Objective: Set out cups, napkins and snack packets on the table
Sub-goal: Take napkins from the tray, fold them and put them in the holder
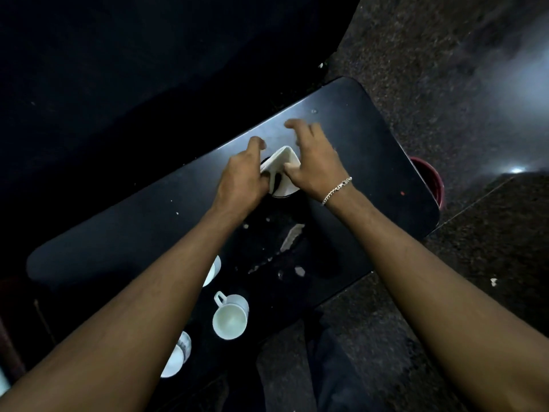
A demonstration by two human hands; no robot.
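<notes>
A white folded napkin (281, 161) sits between both hands over the middle of the dark table (371, 162), above a round white-rimmed object that is mostly hidden. My left hand (242, 178) pinches the napkin's left edge. My right hand (312, 157) presses its thumb on the napkin's right side, fingers spread. Near me stands a white cup (230, 316) with its handle up-left. A second white cup (214, 270) and a third white cup (178, 353) are partly hidden under my left forearm.
A dark red bucket (432, 179) stands on the speckled floor past the table's right edge. Pale crumbs and scraps (292, 236) lie on the table between my forearms. My dark trouser leg (335, 367) is at the bottom.
</notes>
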